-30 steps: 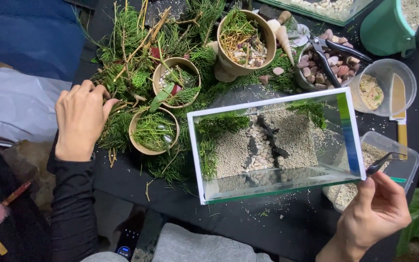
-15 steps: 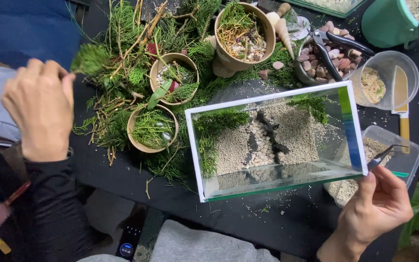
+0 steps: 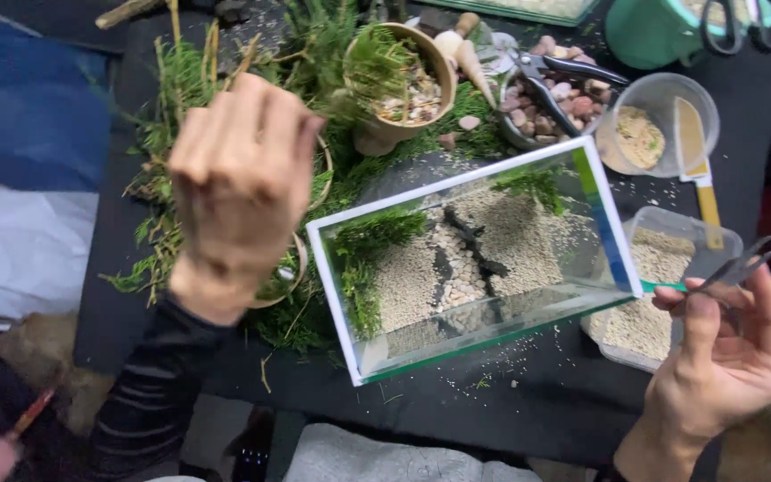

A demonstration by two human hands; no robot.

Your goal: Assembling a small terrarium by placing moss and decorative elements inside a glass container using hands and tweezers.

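At the far left of the frame lay a blue cloth (image 3: 33,134) and a pale sheet (image 3: 20,254) beside the black table (image 3: 528,402). Left of centre, the left hand (image 3: 238,183) was raised above the table, fingers curled in toward the palm, its back to the camera; whether anything was pinched inside it could not be told. Beneath and behind it spread a heap of green moss and sprigs (image 3: 180,116), with the rims of shallow wooden bowls (image 3: 292,268) partly hidden by the hand. Above centre stood a taller wooden cup (image 3: 408,80) of mixed bits and greenery.

In the middle sat the glass tank (image 3: 475,268), tilted in view, floored with pale gravel (image 3: 510,241), a line of dark stones (image 3: 470,259) down its middle, and moss tufts (image 3: 363,259) along its left wall and far corner. Toward the upper right were a bowl of pebbles (image 3: 564,103) with scissors (image 3: 555,71) across it, and a clear tub of grit (image 3: 658,129).

At lower right, the right hand (image 3: 729,357) held long tweezers (image 3: 742,263) in a loose grip, tips nearly closed, over a clear tray of gravel (image 3: 662,303) just beside the tank.

By my judgement, planting was under way; the next move called for bringing greenery to the tank and seating it with the tweezers.
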